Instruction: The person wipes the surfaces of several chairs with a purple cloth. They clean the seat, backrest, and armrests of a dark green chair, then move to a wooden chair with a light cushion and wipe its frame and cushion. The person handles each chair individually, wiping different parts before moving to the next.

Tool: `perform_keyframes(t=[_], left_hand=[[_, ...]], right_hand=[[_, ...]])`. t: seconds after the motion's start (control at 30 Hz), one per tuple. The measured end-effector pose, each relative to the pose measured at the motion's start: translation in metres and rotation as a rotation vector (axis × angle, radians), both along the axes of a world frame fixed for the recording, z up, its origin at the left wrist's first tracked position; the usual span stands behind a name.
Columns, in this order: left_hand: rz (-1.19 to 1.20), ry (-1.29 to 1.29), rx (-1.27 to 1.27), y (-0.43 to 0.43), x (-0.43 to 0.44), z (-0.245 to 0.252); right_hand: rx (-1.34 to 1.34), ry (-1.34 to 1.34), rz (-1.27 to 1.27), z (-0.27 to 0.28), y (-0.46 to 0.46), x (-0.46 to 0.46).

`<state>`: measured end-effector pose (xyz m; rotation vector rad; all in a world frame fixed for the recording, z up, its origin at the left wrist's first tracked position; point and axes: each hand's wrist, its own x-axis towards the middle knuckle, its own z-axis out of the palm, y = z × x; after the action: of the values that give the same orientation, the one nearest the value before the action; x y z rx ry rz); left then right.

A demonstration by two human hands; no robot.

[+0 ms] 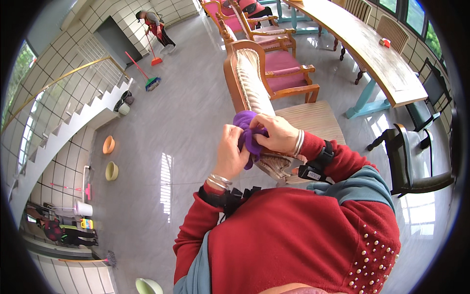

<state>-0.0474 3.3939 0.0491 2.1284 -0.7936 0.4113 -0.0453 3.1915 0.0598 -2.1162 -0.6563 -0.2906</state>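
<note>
A bunched purple cloth is gripped between my two hands, over the top of a wooden chair's back. My left hand pinches its near left side, fingers curled. From the right, my right hand holds the cloth between thumb and fingers. Part of the cloth hangs below my hands. The chair has a carved wooden frame and a striped padded back. Its striped seat extends to the right, partly behind my right forearm.
Armchairs with pink seats line up beyond. A long wooden table with blue legs stands right, near a dark chair. Basins sit on the floor at left. One person sweeps with a red broom; another stands lower left by a white bucket.
</note>
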Motion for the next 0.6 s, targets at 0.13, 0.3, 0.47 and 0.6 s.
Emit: perform_keyframes(t=[0.13,0.3,0.47,0.6], left_hand=[[0.036,0.03,0.027,-0.002,0.025,0.0],[0.039,-0.114,0.164,-0.003,0.019,0.009],[-0.062,0.046,0.098,0.006,0.026,0.02],[-0.159,0.027,0.018,0.015,0.065,0.003]], right_hand=[[-0.118,0.016,-0.101,-0.007,-0.013,0.004],[-0.11,0.09,0.026,-0.014,-0.022,0.018],[-0.234,-0.002,0.019,-0.012,-0.017,0.026],[-0.28,-0.047,-0.12,-0.002,0.001,0.035]])
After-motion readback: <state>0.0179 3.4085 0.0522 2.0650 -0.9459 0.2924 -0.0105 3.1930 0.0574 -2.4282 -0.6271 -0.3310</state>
